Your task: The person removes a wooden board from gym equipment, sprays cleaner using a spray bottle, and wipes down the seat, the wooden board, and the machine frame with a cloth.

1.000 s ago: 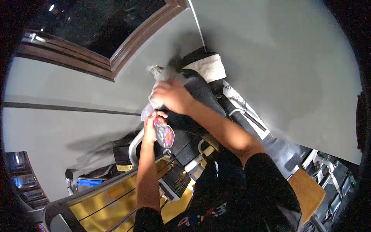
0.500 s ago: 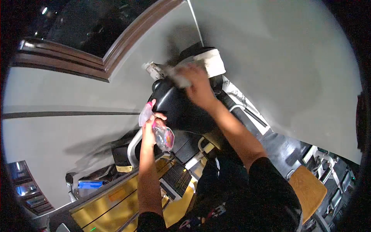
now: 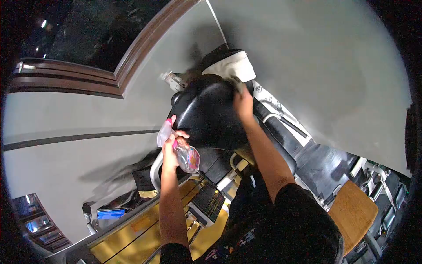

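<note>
My left hand (image 3: 170, 149) is closed round the neck of a clear spray bottle (image 3: 189, 160) with a pink and white spray head, its label partly visible. The bottle is tilted in front of a glossy black pad (image 3: 202, 114), apparently part of a gym machine. At the pad's upper right edge, my right hand (image 3: 244, 103) is closed on a greyish cloth (image 3: 237, 83), blurred by motion. Just behind the cloth is a white cover (image 3: 233, 66) on a black part. How firmly the cloth touches the pad is hidden.
A weight stack (image 3: 206, 204) and a yellow panel (image 3: 127, 237) are below the pad. A curved white tube (image 3: 155, 169) stands at its left. To the right are a wooden board (image 3: 354, 215) and more machine frames. Grey walls and a brown-framed window (image 3: 145, 48) lie behind.
My right hand has moved right with the cloth, from the pad's top left part to its upper right edge. My left hand still holds the spray bottle in about the same place.
</note>
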The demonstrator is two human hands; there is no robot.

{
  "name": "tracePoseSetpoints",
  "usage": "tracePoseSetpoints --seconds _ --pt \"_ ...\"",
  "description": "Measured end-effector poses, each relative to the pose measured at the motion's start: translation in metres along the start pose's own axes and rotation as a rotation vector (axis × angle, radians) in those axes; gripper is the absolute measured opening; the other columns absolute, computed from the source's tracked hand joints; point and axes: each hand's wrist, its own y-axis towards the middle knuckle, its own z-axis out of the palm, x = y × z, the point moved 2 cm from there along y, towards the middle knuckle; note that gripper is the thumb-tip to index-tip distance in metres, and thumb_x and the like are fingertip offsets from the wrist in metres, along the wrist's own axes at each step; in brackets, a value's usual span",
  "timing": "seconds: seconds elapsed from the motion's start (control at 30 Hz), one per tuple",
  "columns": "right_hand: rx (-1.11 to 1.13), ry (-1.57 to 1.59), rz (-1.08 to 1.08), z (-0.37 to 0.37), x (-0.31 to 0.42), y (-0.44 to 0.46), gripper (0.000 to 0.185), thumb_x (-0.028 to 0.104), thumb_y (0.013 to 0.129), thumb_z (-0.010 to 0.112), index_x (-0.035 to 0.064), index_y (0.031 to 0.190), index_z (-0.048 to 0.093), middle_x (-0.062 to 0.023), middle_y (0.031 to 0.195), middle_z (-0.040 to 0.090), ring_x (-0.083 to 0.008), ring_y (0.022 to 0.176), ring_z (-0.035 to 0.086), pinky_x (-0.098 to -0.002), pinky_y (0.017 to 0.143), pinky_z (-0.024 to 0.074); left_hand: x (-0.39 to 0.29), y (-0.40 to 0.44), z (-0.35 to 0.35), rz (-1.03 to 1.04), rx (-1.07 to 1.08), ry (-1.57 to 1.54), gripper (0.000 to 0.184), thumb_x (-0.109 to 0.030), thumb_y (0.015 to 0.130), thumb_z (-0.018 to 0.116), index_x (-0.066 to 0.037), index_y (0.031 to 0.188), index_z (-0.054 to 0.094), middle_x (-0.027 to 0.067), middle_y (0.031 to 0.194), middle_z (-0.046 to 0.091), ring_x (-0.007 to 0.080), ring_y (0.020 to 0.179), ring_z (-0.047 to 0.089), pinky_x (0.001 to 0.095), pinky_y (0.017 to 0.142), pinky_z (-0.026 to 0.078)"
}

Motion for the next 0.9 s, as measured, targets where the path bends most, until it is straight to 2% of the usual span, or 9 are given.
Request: tracePoseSetpoints --seconds 0.13,0.17,0.23,0.3,0.33,0.4,0.5,0.7,0.9 --pt "0.318 0.215 0.764 -0.037 -0.052 -0.004 0.036 0.023 0.098 0.049 0.0015 0.126 0.055 -0.0107 0.114 0.064 -0.0203 0.104 0.058 -0.0323 0.094 0.0423 -0.002 0.002 0.000 -0.004 0.001 0.002 0.076 -0.046 0.089 0.051 -0.003 0.147 0.024 0.0112 0.082 0.063 0.0141 0.057 0.058 0.0274 0.056 0.050" --pt "0.318 0.211 0.772 -0.035 -0.054 -0.003 0.036 0.023 0.098 0.049 0.0015 0.126 0.055 -0.0107 0.114 0.064 -0.0203 0.104 0.058 -0.0323 0.094 0.0423 -0.001 0.001 -0.001 -0.015 0.000 -0.014 0.077 -0.046 0.088 0.051 -0.004 0.146 0.025 0.0113 0.082 0.063 0.0137 0.056 0.058 0.0267 0.055 0.050" --pt "0.421 0.079 0.353 -0.024 -0.052 0.018 0.037 0.019 0.095 0.052 0.0010 0.127 0.054 -0.0179 0.122 0.061 -0.0245 0.111 0.058 -0.0331 0.096 0.0414 0.000 0.002 -0.004 -0.027 0.031 -0.035 0.076 -0.043 0.089 0.051 -0.003 0.147 0.023 0.0124 0.084 0.064 0.0153 0.057 0.059 0.0278 0.057 0.050" --pt "0.244 0.233 0.430 -0.011 0.015 0.021 0.044 0.011 0.091 0.052 0.0022 0.134 0.047 -0.0218 0.126 0.057 -0.0317 0.118 0.054 -0.0352 0.101 0.0386 0.002 0.002 -0.004 -0.008 0.032 -0.059 0.075 -0.042 0.089 0.050 -0.003 0.147 0.023 0.0125 0.084 0.063 0.0154 0.058 0.059 0.0281 0.057 0.051" --pt "0.243 0.256 0.136 0.008 0.013 0.028 0.045 0.007 0.087 0.053 0.0029 0.131 0.049 -0.0205 0.127 0.057 -0.0347 0.121 0.051 -0.0365 0.103 0.0376 0.000 0.001 -0.002 -0.021 0.023 -0.069 0.075 -0.041 0.089 0.050 -0.003 0.147 0.022 0.0128 0.084 0.063 0.0155 0.058 0.059 0.0287 0.058 0.051" --pt "0.217 0.155 -0.414 0.006 0.097 0.023 0.048 0.004 0.075 0.058 0.0068 0.123 0.056 -0.0162 0.125 0.057 -0.0360 0.123 0.048 -0.0438 0.107 0.0341 -0.002 0.002 -0.001 -0.027 0.018 -0.058 0.076 -0.042 0.088 0.050 -0.003 0.147 0.022 0.0130 0.085 0.064 0.0158 0.059 0.059 0.0291 0.058 0.051" --pt "0.527 -0.333 -0.723 0.031 0.141 -0.012 0.052 0.016 0.071 0.068 0.0317 0.120 0.059 0.0023 0.137 0.048 -0.0258 0.133 0.036 -0.0652 0.108 0.0168 0.007 0.001 -0.008 -0.051 -0.003 -0.087 0.079 -0.046 0.087 0.052 -0.004 0.147 0.023 0.0130 0.084 0.063 0.0165 0.057 0.059 0.0300 0.057 0.051" --pt "0.351 -0.369 -0.725 0.012 0.051 -0.086 0.056 0.012 0.071 0.065 0.0313 0.123 0.058 0.0003 0.138 0.047 -0.0290 0.133 0.036 -0.0640 0.108 0.0197 0.005 0.006 -0.010 -0.046 0.064 -0.070 0.088 -0.052 0.085 0.054 -0.004 0.148 0.018 0.0136 0.084 0.063 0.0174 0.054 0.058 0.0302 0.055 0.052" --pt "0.037 -0.237 -0.327 0.004 0.022 -0.099 0.061 0.002 0.067 0.060 0.0219 0.125 0.057 -0.0075 0.142 0.044 -0.0395 0.133 0.034 -0.0545 0.109 0.0279 0.003 0.007 -0.008 -0.038 0.071 -0.036 0.091 -0.057 0.084 0.054 -0.002 0.148 0.018 0.0121 0.082 0.062 0.0153 0.052 0.057 0.0284 0.054 0.052"
